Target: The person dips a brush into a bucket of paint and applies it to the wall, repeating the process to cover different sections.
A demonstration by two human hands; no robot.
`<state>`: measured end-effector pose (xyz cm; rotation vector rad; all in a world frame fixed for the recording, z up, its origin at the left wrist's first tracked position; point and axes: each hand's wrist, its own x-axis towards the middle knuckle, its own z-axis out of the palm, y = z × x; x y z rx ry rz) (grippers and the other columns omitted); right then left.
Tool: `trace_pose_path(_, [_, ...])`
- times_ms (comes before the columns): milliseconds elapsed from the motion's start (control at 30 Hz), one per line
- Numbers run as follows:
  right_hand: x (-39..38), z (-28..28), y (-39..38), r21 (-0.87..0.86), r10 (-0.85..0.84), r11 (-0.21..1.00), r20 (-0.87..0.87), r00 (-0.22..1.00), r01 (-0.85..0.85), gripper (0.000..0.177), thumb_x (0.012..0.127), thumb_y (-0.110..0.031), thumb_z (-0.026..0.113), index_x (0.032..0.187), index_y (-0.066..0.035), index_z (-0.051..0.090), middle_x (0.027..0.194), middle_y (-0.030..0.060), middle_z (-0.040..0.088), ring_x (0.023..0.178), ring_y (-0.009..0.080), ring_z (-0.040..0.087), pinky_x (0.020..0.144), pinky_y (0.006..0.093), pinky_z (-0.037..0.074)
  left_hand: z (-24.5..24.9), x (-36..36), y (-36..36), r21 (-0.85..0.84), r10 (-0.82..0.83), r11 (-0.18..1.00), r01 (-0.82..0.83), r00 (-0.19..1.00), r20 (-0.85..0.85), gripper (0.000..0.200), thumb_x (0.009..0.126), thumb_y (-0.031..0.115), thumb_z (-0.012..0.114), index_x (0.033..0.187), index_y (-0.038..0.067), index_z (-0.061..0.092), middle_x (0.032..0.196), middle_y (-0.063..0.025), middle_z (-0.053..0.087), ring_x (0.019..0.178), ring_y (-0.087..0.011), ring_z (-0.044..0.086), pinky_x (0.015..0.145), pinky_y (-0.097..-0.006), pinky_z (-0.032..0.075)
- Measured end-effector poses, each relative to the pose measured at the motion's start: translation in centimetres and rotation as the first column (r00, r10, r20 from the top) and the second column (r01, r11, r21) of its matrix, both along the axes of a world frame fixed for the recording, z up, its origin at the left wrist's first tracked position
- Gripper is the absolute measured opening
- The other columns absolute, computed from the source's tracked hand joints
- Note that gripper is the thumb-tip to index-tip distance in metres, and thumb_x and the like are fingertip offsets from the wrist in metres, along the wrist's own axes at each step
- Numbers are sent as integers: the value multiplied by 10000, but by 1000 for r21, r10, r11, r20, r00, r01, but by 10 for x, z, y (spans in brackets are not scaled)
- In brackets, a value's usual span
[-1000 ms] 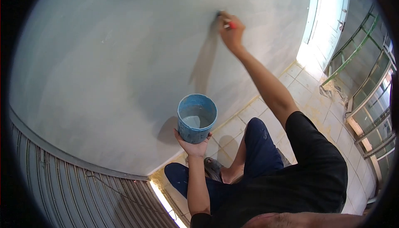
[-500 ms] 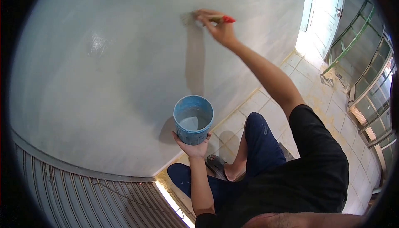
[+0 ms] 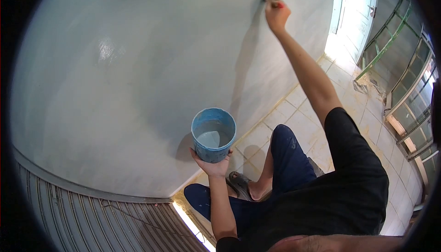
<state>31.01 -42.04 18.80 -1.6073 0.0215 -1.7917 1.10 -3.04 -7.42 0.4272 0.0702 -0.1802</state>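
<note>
My left hand (image 3: 213, 166) grips a blue bucket (image 3: 214, 156) from below, its fingers wrapped round the base. Greyish-white liquid (image 3: 212, 137) lies in the bucket, which is tilted so its mouth faces me. High up, my right hand (image 3: 277, 16) is closed round a paintbrush (image 3: 279, 5); the red end of its handle shows between the fingers. The dark bristles are at the surface of the grey-white wall (image 3: 183, 45). The rest of the handle is hidden by the hand.
Ribbed metal shutter (image 3: 92, 215) stands at lower left. A tiled floor (image 3: 340, 95) runs along the wall's foot. To the right are a green ladder (image 3: 388, 45), a pale door (image 3: 358, 13) and framed glass panels (image 3: 413, 100). My bent knees (image 3: 289, 153) are below the bucket.
My right hand has swept the paintbrush up and to the right across the wall, and its shadow has shifted along. The left hand and bucket are almost still.
</note>
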Motion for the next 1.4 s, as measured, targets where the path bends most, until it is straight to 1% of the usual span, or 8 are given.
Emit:
trace_pose_path(267, [-87, -65, 188, -385, 280, 890, 36, 959, -246, 366, 783, 46, 711, 1129, -69, 729, 748, 112, 584, 690, 298, 598, 615, 398, 483, 7, -5, 11, -57, 61, 997, -58, 997, 45, 889, 848, 822, 489, 1516, 237, 435, 1476, -152, 495, 1211, -499, 535, 760, -481, 513])
trace_pose_path(533, [-161, -121, 274, -448, 744, 391, -359, 563, -804, 279, 870, -20, 728, 1140, -90, 732, 920, 122, 697, 784, 307, 662, 714, 401, 548, 47, -25, 46, -279, 144, 956, -95, 976, 161, 900, 844, 781, 558, 1523, 207, 415, 1473, -167, 491, 1248, -475, 495, 786, -466, 527])
trace_pose_path(667, [-113, -124, 230, -445, 682, 571, -212, 700, -690, 229, 916, -39, 721, 1140, -82, 742, 1097, 139, 757, 895, 226, 722, 750, 322, 583, 42, -20, 56, -285, 194, 947, -147, 970, 144, 900, 863, 823, 487, 1538, 233, 409, 1482, -172, 495, 1229, -496, 541, 750, -483, 531])
trace_pose_path(867, [-102, -139, 160, 596, 581, 626, 72, 810, -502, 251, 952, -88, 713, 1147, 70, 703, 1004, 104, 722, 797, 140, 658, 709, 290, 569, 27, -11, 50, -161, 201, 969, -190, 978, 58, 924, 864, 792, 517, 1547, 184, 386, 1507, -185, 452, 1269, -492, 505, 791, -482, 531])
trace_pose_path(1000, [-106, -198, 147, 691, 474, 665, -97, 875, -283, 260, 949, -120, 726, 1153, 41, 713, 982, 89, 725, 786, 133, 660, 710, 273, 556, 31, -9, 35, -130, 167, 979, -158, 984, 67, 896, 872, 790, 507, 1538, 198, 405, 1499, -174, 467, 1263, -478, 523, 786, -522, 526])
trace_pose_path(1133, [-128, -263, 172, 253, 465, 880, -288, 837, -402, 241, 931, -112, 733, 1145, -3, 730, 968, 117, 757, 797, 160, 697, 748, 286, 557, 25, 0, 27, -159, 129, 980, -121, 991, 40, 836, 886, 779, 500, 1508, 223, 447, 1499, -140, 474, 1269, -430, 536, 808, -570, 522])
trace_pose_path(1300, [-157, -283, 208, 401, 765, 572, -576, 289, -715, 238, 869, -120, 760, 1080, -14, 731, 891, 146, 767, 817, 215, 747, 742, 316, 574, 21, 6, 18, -196, 135, 970, -141, 990, -45, 766, 925, 734, 493, 1512, 242, 472, 1545, -92, 469, 1408, -365, 453, 1033, -626, 450])
trace_pose_path(1400, [-175, -252, 210, 421, 697, 653, -659, 282, -630, 221, 850, -134, 767, 1024, -9, 716, 846, 153, 761, 783, 228, 749, 718, 331, 576, 12, 8, 19, -192, 137, 972, -136, 990, -6, 707, 954, 701, 497, 1435, 187, 568, 1479, -62, 541, 1384, -300, 483, 1130, -545, 392])
